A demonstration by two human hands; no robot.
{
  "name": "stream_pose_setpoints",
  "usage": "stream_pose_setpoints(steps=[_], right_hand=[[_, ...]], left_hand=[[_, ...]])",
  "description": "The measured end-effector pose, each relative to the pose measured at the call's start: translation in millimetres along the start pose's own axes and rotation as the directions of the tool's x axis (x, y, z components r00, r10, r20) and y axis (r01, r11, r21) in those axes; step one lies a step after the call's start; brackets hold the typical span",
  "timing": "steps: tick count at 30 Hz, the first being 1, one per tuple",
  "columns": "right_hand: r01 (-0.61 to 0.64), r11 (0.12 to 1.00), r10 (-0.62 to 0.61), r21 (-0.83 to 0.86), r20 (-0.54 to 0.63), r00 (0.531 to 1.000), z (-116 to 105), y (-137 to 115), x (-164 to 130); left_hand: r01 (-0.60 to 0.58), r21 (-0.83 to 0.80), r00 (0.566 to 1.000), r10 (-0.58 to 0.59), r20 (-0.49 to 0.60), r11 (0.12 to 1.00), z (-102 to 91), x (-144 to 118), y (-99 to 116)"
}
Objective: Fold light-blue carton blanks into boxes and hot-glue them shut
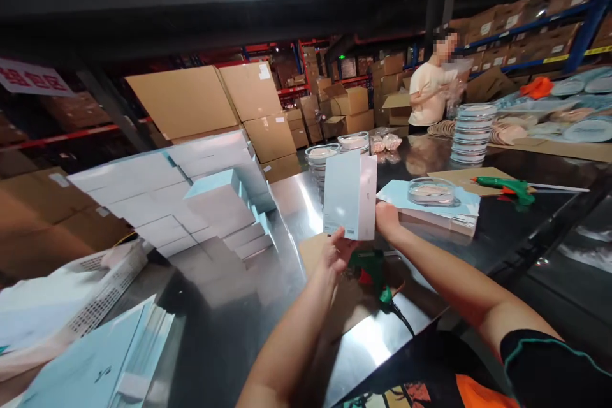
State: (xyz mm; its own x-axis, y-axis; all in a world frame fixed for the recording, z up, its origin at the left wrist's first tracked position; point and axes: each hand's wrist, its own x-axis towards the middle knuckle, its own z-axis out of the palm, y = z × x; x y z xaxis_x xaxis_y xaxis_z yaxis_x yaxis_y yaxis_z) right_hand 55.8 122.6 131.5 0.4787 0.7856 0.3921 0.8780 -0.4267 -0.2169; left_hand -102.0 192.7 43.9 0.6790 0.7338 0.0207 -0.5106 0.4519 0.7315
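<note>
head view: a shiny metal table (229, 325) runs through a warehouse of cardboard cartons (248, 99) and shelving. above its middle, the left hand (337, 252) grips the lower left corner of an upright pale blue box (349, 194), and the right hand (386, 220) clasps its lower right edge. stacked boxes (191, 197) crowd the table's left; a green glue gun (377, 277) lies just below the hands. the near edge has bare room.

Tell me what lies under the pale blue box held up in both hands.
Under the pale blue box, held by the left hand and right hand, a green glue gun lies on brown cardboard on the shiny table. The box hides the gun's upper part.
</note>
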Motion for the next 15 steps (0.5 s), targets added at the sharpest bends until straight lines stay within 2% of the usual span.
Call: stream_pose_setpoints(steps=[2,5,8,10,12,14,15], right_hand=[[-0.088,0.996,0.088,0.024,-0.029,0.996,-7.5,6.8,-3.0],[-0.173,0.983,0.178,0.064,-0.082,0.981,-26.8,20.3,-4.1],[-0.222,0.971,0.233,0.092,-0.138,0.963,-56.1,34.9,-6.4],[-0.215,0.967,0.242,0.137,-0.224,0.944,-79.3,42.6,-10.5],[-0.106,0.969,0.177,0.223,-0.331,0.927,-103.3,45.2,-17.1],[0.121,0.939,0.016,0.321,-0.394,0.919,-126.3,40.5,-25.7],[0.246,0.896,-0.090,0.370,-0.391,0.916,-137.0,35.3,-30.6]], left_hand=[[-0.017,0.013,1.000,0.016,0.010,1.000,2.0,5.4,-7.2],[-0.086,0.045,0.996,0.086,-0.015,0.995,-7.2,-0.6,-5.5],[-0.204,0.100,0.974,0.212,-0.078,0.974,-27.5,-21.3,10.2],[-0.284,0.146,0.943,0.304,-0.133,0.948,-44.9,-42.8,24.2],[-0.360,0.214,0.898,0.399,-0.183,0.908,-62.6,-68.9,37.3],[-0.415,0.334,0.845,0.494,-0.204,0.847,-78.9,-97.2,47.2],[-0.425,0.409,0.820,0.535,-0.205,0.808,-86.1,-111.5,50.7]])
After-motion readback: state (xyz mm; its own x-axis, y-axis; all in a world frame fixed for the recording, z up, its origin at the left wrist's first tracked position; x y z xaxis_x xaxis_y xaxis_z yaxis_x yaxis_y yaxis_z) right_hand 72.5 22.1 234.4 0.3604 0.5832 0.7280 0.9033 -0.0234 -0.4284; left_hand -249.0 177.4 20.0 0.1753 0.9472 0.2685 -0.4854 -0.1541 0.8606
